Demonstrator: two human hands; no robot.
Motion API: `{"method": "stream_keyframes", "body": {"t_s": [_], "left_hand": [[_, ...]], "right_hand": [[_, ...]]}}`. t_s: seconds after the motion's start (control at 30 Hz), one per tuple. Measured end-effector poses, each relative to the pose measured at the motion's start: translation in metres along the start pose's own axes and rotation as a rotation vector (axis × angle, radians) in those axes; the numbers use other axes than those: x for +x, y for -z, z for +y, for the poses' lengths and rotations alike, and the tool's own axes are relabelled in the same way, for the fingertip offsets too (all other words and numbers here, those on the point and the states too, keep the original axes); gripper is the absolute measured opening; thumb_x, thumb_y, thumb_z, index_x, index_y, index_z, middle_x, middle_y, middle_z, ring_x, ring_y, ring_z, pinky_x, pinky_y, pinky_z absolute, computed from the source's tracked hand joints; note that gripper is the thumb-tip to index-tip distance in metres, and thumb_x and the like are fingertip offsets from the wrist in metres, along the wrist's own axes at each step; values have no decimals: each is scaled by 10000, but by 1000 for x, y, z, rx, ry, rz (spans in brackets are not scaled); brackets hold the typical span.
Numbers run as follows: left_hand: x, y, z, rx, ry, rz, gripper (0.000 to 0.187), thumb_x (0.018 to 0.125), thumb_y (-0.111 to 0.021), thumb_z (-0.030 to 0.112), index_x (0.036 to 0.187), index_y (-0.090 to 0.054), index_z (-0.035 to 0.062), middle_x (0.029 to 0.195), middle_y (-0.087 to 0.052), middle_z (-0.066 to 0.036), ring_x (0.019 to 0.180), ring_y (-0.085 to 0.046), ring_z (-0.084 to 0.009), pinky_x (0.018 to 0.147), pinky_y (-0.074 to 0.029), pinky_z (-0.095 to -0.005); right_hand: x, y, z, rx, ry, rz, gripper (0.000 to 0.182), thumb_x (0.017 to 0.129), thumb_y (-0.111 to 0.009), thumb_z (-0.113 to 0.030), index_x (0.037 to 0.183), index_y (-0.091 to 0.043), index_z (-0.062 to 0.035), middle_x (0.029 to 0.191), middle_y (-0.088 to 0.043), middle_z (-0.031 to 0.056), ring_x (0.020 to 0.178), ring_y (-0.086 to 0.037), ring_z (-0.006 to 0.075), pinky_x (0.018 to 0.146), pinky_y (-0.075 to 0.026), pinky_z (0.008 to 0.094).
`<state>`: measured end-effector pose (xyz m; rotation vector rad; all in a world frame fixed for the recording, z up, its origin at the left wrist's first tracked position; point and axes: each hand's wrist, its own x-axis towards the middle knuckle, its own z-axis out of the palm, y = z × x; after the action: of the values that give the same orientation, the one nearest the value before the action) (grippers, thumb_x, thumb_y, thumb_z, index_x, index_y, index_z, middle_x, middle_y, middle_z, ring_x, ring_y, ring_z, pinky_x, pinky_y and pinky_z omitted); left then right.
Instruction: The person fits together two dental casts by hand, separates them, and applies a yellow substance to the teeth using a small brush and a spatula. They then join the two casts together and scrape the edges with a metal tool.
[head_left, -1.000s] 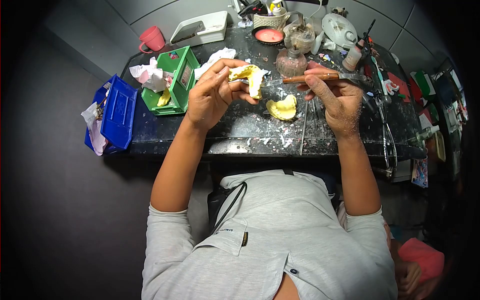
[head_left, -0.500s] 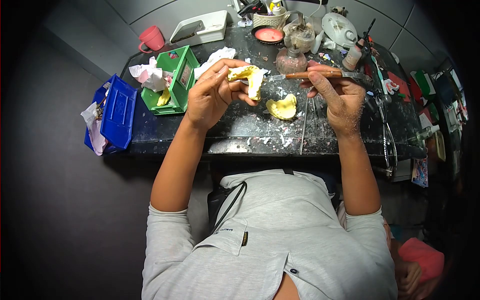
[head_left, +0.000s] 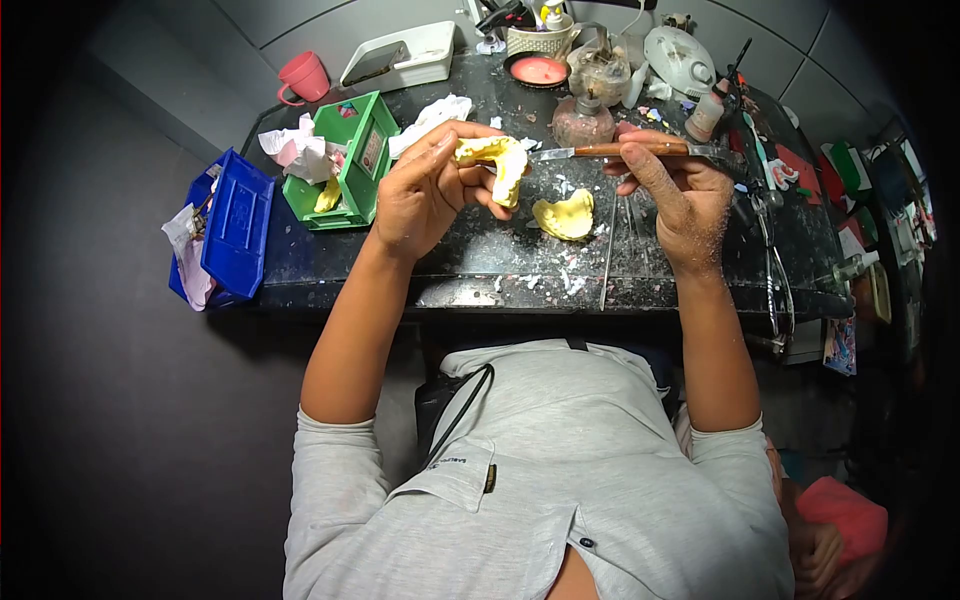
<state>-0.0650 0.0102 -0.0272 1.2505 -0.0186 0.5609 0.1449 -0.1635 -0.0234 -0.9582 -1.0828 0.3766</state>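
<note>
My left hand (head_left: 428, 190) grips a yellow horseshoe-shaped dental cast (head_left: 508, 170) between thumb and fingers, above the bench. In my right hand (head_left: 682, 195) is a plaster knife with a wooden handle (head_left: 632, 149). Its metal blade points left, with the tip close to the cast's right side. White dust coats the right wrist. A second yellow dental cast (head_left: 565, 215) lies on the black bench below, between the two hands, among white scraps.
The black bench (head_left: 450, 262) carries a green bin (head_left: 368, 160) with paper and a yellow piece, and a blue bin (head_left: 238, 240) hangs at its left edge. Behind stand a pink mug (head_left: 304, 77), white tray (head_left: 425, 55) and glass burner (head_left: 583, 122). Metal tools (head_left: 775, 260) lie right.
The knife has shifted slightly right, its tip drawing a little away from the cast. The cast in my left hand has turned slightly.
</note>
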Motion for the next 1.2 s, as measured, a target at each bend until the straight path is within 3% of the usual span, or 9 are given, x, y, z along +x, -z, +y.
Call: {"method": "stream_keyframes", "body": {"t_s": [0.6, 1.2], "left_hand": [[-1, 0, -2, -31, 41, -9, 503, 1064, -284, 313, 1241, -499, -105, 1075, -631, -367, 791, -707, -333, 687, -605, -402], [-1, 0, -3, -37, 73, 23, 522, 1075, -268, 314, 1204, -514, -128, 1000, -652, -363, 696, -719, -322, 587, -615, -358]], "right_hand": [[-1, 0, -1, -6, 7, -1, 169, 911, -720, -87, 1032, -722, 32, 989, -731, 120, 797, -725, 179, 630, -579, 226], [-2, -1, 0, 4, -12, -6, 169, 903, -723, -68, 1038, -721, 34, 991, -729, 134, 809, -728, 188, 634, -587, 229]]}}
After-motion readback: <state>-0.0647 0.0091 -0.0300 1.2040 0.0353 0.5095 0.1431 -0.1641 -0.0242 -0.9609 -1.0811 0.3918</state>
